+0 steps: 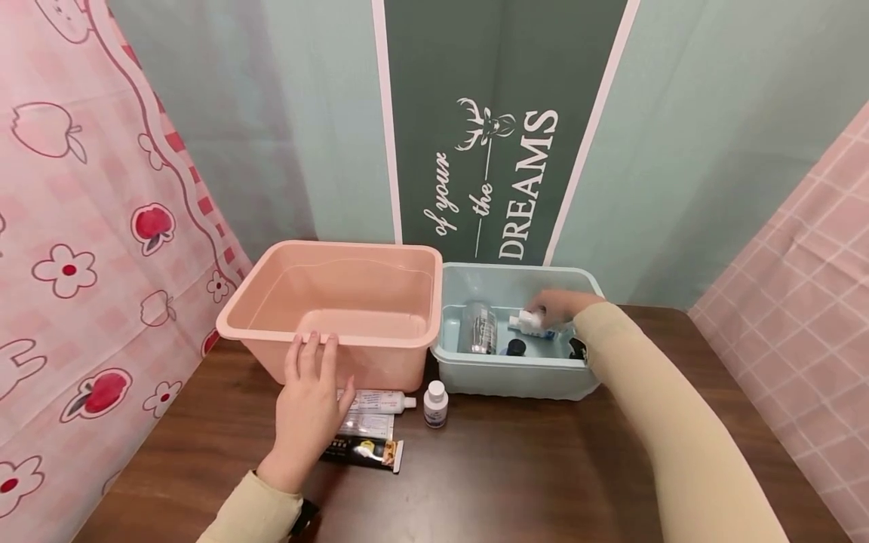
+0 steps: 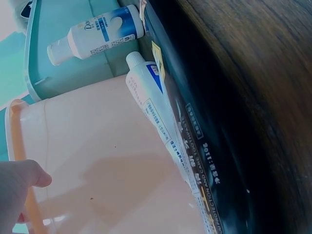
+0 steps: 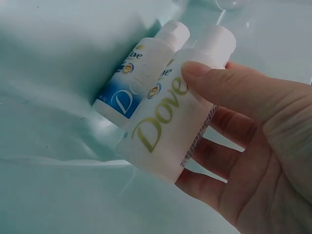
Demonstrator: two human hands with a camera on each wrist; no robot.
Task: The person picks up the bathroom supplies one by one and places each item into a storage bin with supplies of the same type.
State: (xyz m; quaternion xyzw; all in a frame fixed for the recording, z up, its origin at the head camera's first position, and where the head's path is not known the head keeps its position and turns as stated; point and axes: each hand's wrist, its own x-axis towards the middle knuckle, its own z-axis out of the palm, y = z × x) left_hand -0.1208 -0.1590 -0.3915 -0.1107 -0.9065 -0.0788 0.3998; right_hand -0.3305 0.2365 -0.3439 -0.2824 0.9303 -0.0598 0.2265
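Inside the blue bin (image 1: 516,381), my right hand (image 1: 560,304) grips a small white Dove bottle (image 3: 168,124) with gold lettering, thumb on its front and fingers behind. Right beside it lies a white-and-blue Dove bottle (image 3: 129,80). My left hand (image 1: 308,411) rests at the front rim of the pink bin (image 1: 329,339), fingertips over the edge and thumb outside, holding no loose item. Below that hand lie a white toothpaste tube (image 1: 380,402), a pale flat packet (image 1: 370,426) and a black toothpaste tube (image 1: 366,451). A small white bottle (image 1: 436,405) stands upright to their right.
A clear bottle (image 1: 478,328) and a dark-capped item (image 1: 516,348) lie in the blue bin, left of and in front of the right hand. Both bins stand side by side on the brown wooden table (image 1: 509,475). Curtains (image 1: 271,113) hang behind and at both sides.
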